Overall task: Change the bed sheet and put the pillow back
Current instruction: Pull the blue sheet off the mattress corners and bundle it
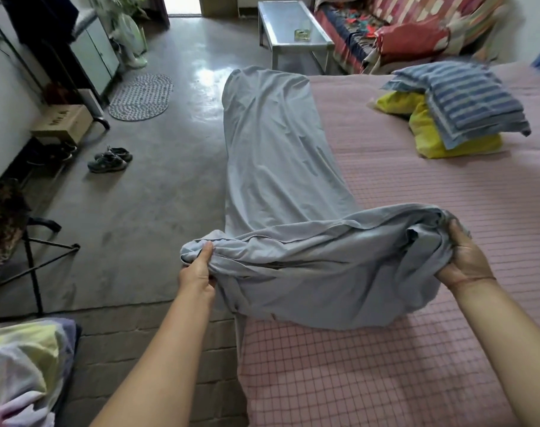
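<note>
A light grey-blue bed sheet [272, 143] lies in a long strip along the left edge of the bed [416, 211], whose mattress has a pink checked cover. The sheet's near end is bunched up between my hands. My left hand [198, 269] grips the bunch at the bed's left edge. My right hand [462, 257] grips the other end of the bunch over the mattress. At the far right of the bed sits a yellow pillow [429, 140] with a folded blue striped cloth [472, 100] on top.
Grey concrete floor to the left holds a pair of dark shoes [110, 160], an oval mat [141, 96] and a cardboard box [62, 123]. A metal-framed chair [31, 251] stands near left. A glass-topped table [293, 26] and a patterned sofa [410, 26] stand beyond the bed. Crumpled pale bedding [22, 371] lies bottom left.
</note>
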The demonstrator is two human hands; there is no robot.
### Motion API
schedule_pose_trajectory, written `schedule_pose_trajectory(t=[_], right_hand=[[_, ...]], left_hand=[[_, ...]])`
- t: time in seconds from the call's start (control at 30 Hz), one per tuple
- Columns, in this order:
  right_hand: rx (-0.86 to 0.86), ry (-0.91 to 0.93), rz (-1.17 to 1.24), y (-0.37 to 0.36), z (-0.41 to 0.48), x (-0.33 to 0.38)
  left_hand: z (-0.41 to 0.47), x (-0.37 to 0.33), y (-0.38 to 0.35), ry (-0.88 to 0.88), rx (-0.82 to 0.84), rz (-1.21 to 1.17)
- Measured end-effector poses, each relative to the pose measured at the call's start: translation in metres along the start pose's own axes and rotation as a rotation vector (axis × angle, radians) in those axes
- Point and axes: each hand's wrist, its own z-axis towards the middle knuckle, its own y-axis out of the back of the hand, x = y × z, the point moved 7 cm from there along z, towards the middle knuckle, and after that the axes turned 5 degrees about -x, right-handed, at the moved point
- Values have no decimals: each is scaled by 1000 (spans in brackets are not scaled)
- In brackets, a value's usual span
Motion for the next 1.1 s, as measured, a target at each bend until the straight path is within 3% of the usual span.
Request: schedule_pose_trajectory(t=[0.13,0.3,0.5,0.6,0.83,0.9,1.1], right_hand=[[23,-12,-30,-20,41,0],[-103,63,-133,-30,91,-9],[32,54,-94,-74,132,-53],[-140,94,-110,-80,156,-66],[-214,176,-95,-80,217,-73],[-160,158,-112,-95,226,-75],[-246,122,-140,-138,276,-79]], left_hand=[[31,-9,-25,35,-2,-1],[83,-17,-57,105,8,59],[150,-24,-89,207,25,151],[182,-29,-95,251,23,196],[237,-23,-122,319,35,298],[248,-27,-135,325,33,296],[281,-56,-195,250,37,219]])
